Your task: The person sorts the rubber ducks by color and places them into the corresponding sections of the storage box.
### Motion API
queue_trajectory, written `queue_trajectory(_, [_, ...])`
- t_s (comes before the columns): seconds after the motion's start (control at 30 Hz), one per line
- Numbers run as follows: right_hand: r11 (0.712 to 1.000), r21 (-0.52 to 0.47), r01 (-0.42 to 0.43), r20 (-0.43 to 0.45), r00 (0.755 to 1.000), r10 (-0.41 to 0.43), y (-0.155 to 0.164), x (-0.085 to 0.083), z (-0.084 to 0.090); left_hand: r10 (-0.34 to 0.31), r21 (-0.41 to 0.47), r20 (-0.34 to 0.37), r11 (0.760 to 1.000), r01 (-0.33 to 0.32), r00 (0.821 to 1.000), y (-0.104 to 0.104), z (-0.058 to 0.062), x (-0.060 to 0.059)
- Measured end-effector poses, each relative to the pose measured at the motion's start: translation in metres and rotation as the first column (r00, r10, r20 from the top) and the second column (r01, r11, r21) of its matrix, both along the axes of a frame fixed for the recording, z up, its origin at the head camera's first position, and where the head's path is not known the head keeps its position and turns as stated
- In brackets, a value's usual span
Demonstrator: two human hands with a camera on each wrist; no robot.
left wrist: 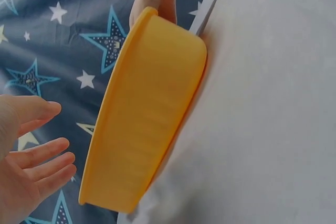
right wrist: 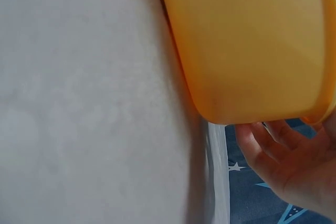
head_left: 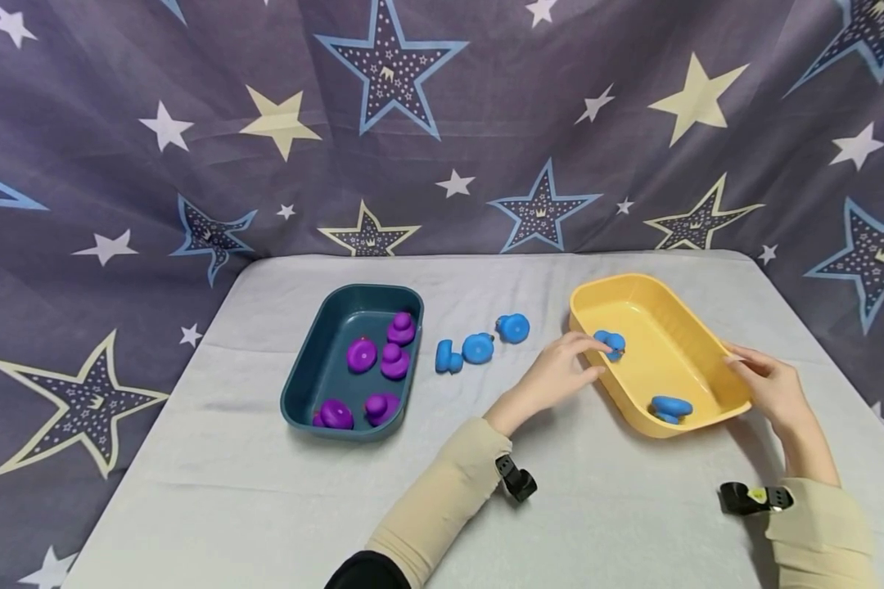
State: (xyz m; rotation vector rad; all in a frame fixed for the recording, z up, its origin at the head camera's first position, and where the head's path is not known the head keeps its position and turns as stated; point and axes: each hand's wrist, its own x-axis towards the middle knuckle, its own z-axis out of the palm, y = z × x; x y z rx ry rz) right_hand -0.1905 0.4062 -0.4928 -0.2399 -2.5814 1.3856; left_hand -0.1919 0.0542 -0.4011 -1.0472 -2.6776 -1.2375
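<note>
1. Your left hand point(head_left: 552, 373) — fingers relaxed and parted, nothing visibly held — extends over the rim of a rounded, rectangular yellow plastic tray point(head_left: 663, 343).
2. A small, glossy blue duck toy point(head_left: 615, 343) lies inside, at those fingertips; contact unclear.
3. Your right hand point(head_left: 775, 393) grips the opposite rim.

The left forearm wears a beige fabric sleeve point(head_left: 442, 495), lightly creased, with a black garment edge point(head_left: 368, 571) rounding over it near the elbow. A matching beige sleeve point(head_left: 819, 532) with soft folds covers the right forearm. At each cuff sits a small black wrist camera, the left one point(head_left: 517, 479) plain-looking, the right one point(head_left: 755, 498) marked with a yellow-green patch. Both hands are bare.
</note>
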Motion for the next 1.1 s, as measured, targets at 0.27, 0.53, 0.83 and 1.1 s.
queue_trajectory(0.27, [0.999, -0.048, -0.01, 0.003, 1.0, 0.01, -0.007, 0.004, 0.01, 0.048, 0.016, -0.001, 0.999, -0.048, 0.999, -0.01, -0.01, -0.008])
queue_trajectory(0.53, [1.0, -0.027, -0.013, -0.004, 1.0, 0.013, -0.005, 0.003, 0.007, 0.09, 0.011, 0.042, 0.996, -0.091, 0.995, -0.025, -0.013, -0.013])
queue_trajectory(0.83, [0.998, -0.063, -0.02, -0.028, 0.999, 0.018, -0.009, 0.005, 0.01, 0.176, 0.012, 0.112, 0.984, -0.179, 0.978, -0.047, -0.013, -0.018])
queue_trajectory(1.1, [0.996, -0.083, -0.027, -0.033, 0.999, 0.025, -0.009, 0.006, 0.01, 0.224, 0.067, 0.082, 0.971, -0.229, 0.971, -0.068, -0.015, -0.019])
